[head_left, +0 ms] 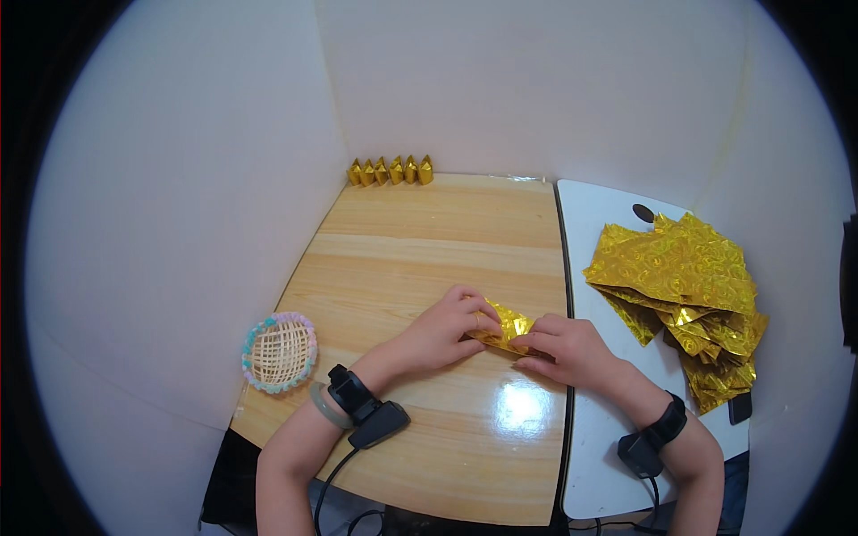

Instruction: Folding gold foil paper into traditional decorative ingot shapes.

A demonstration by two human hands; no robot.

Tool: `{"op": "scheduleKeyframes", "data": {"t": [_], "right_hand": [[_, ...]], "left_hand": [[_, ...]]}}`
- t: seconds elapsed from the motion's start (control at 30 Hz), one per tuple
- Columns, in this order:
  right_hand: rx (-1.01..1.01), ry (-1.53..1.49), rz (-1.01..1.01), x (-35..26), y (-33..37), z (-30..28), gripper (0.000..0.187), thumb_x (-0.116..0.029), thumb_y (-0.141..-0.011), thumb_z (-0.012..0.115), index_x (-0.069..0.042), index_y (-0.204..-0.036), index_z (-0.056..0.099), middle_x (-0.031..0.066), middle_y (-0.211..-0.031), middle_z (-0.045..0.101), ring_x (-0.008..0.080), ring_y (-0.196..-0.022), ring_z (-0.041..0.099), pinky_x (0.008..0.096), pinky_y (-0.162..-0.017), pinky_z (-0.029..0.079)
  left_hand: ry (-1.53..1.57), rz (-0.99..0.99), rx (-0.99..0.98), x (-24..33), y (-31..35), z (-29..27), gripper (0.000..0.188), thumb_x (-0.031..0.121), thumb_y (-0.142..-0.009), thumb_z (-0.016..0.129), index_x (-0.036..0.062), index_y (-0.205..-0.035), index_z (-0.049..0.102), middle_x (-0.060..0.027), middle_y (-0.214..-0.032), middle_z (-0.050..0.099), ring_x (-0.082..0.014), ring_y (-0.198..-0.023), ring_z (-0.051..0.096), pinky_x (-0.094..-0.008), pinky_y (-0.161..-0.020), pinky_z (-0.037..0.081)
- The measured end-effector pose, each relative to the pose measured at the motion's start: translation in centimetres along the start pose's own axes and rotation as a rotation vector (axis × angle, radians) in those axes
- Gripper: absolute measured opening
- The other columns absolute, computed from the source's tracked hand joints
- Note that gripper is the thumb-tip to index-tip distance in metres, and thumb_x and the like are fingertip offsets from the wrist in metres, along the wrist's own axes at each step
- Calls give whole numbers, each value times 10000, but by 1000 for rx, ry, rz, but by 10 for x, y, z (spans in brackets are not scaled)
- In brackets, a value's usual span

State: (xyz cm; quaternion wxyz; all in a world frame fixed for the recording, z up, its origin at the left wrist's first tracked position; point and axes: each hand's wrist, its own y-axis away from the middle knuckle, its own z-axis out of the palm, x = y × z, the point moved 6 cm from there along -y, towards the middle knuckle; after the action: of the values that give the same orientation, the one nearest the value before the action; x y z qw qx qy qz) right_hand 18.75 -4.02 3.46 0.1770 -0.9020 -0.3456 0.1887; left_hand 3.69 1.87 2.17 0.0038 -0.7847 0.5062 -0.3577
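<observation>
A sheet of shiny gold foil paper [509, 324], partly folded, lies on the wooden table between my hands. The fingers of my left hand [450, 329] are closed on its left end. At its right end my right hand [567, 348] pinches the paper along the near edge. My fingers cover both ends, so the full shape of the fold is hidden. Each wrist wears a black strap with a small black box and cable; a pale bangle [329, 407] circles the left forearm.
Several folded gold paper ingots [391, 171] stand in a row at the table's far left corner. A small woven basket [280, 353] with a pastel rim sits at the left edge. Loose gold sheets [684, 277] are piled on the white table [599, 438] at right. Pale walls enclose the sides and back.
</observation>
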Motion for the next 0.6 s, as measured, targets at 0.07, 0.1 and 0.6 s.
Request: {"op": "scheduleKeyframes", "data": {"t": [0.07, 0.1, 0.6], "right_hand": [[-58, -54, -7, 0, -1, 3, 197, -182, -689, 692, -118, -865, 632, 18, -791, 580, 203, -783, 577, 312, -602, 487], [-24, -78, -12, 1, -2, 1, 205, -168, -695, 681, -114, -886, 630, 24, -818, 587, 206, -798, 577, 314, -628, 489], [-88, -395, 321, 19, 7, 7, 244, -103, -792, 632, -79, -1033, 604, 52, -821, 635, 182, -741, 613, 273, -677, 490]], "left_hand": [[14, -11, -68, -3, 2, 4, 281, 27, -687, 665, 99, -958, 661, -25, -1072, 564, -266, -1093, 411, -367, -970, 346], [-22, -50, -58, -9, 4, 3, 258, 25, -686, 658, 104, -932, 671, -25, -1071, 565, -263, -1089, 416, -365, -964, 350], [-31, -107, -15, -14, 7, -1, 142, 218, -708, 714, 116, -799, 674, -5, -912, 598, -234, -963, 492, -357, -858, 382]]}}
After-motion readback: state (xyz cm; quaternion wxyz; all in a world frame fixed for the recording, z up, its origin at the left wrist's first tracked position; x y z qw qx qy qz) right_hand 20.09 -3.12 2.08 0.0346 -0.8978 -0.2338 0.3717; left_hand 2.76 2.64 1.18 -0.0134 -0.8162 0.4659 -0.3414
